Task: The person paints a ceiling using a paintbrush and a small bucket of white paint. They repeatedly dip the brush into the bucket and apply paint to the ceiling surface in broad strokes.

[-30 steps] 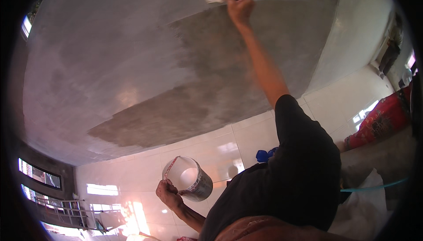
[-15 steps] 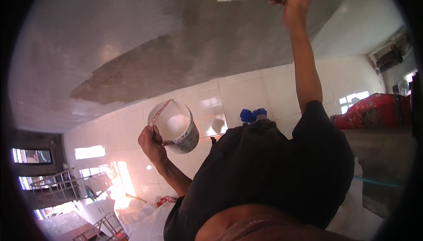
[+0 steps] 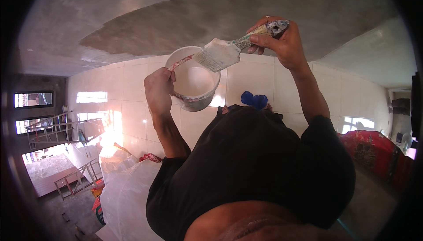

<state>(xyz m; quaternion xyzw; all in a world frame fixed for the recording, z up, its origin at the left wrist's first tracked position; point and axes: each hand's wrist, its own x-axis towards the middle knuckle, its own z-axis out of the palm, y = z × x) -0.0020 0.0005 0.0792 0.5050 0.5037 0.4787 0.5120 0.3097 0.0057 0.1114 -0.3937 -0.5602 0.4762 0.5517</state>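
Observation:
My left hand (image 3: 159, 87) is closed round the red-and-white wrapped handle of a bucket (image 3: 205, 102), holding it up beside the wall. Pale, milky liquid (image 3: 192, 81) shows inside. In my right hand (image 3: 282, 45) is a wide paintbrush (image 3: 224, 53), gripped by its paint-spotted handle. Its pale bristles point down to the left over the right part of the bucket's rim; whether they touch it I cannot tell. Ahead of both hands stands the grey wall (image 3: 154, 25), with a darker, wet-looking patch across it.
Light tiles (image 3: 253, 76) cover the floor below. Blue coverings (image 3: 254, 99) show at my feet. A white plastic sheet (image 3: 128, 192) lies over something at lower left, near a metal ladder (image 3: 53, 128). Red patterned material (image 3: 368, 153) sits at the right.
My right hand has brought the paintbrush down and left from the wall to the bucket. The bucket has risen and moved slightly right with my left hand.

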